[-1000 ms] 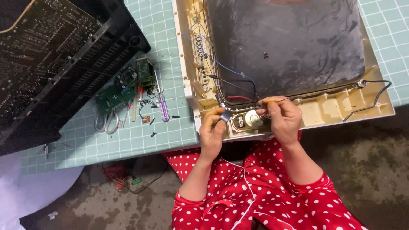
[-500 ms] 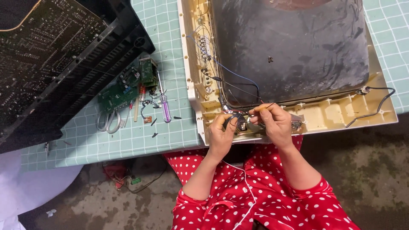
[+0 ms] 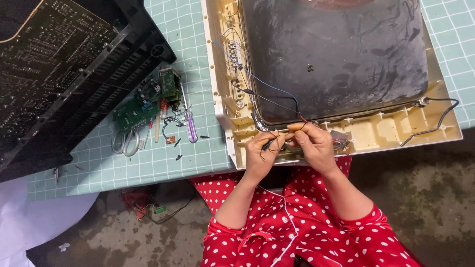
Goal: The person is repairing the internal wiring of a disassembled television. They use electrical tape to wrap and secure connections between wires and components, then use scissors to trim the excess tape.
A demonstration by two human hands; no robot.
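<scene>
Already opened, the cream casing (image 3: 396,129) lies stripped while left hand (image 3: 261,154) and right hand (image 3: 314,146) each pinch thin wires (image 3: 277,140), undetached.

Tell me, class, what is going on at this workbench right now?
A person in a red polka-dot top works on a cream plastic television frame with a dark picture tube, lying on a green grid cutting mat. The left hand and right hand pinch thin dark wires at the frame's near edge. Off to the left lie a green circuit board, a purple-handled screwdriver, scissors and a black ribbed back cover.
</scene>
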